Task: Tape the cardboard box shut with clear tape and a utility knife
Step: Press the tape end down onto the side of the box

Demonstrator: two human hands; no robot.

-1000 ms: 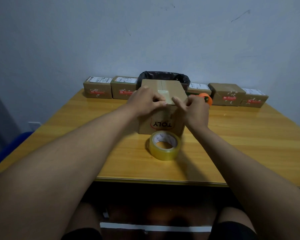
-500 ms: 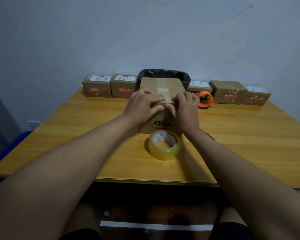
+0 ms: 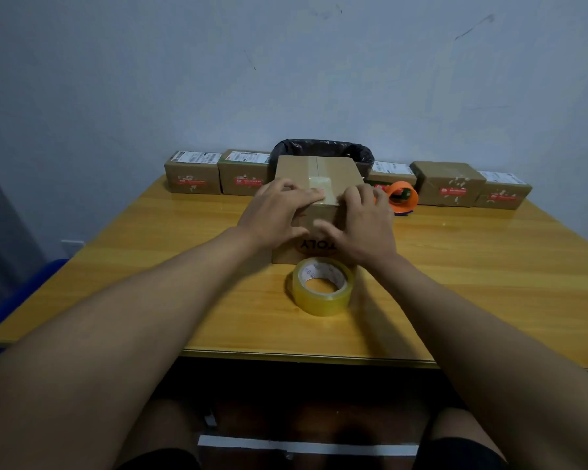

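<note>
A brown cardboard box (image 3: 319, 171) with closed flaps stands in the middle of the wooden table (image 3: 472, 266). A strip of clear tape (image 3: 321, 183) runs along its top seam and folds over the near edge. My left hand (image 3: 279, 212) lies flat on the box's near top edge and front face, fingers spread. My right hand (image 3: 364, 222) presses flat against the front face beside it. A roll of clear tape (image 3: 321, 286) lies flat on the table just in front of the box. No utility knife is visible.
Several small labelled parcels (image 3: 192, 176) line the table's far edge against the wall. A black-lined bin (image 3: 323, 150) stands behind the box. An orange tape dispenser (image 3: 403, 196) sits right of the box. A blue chair (image 3: 21, 296) is at the left.
Both hands slid down from the box's top edge onto its front face, pressing the tape end flat. The right hand moved lower and left, uncovering the orange dispenser.
</note>
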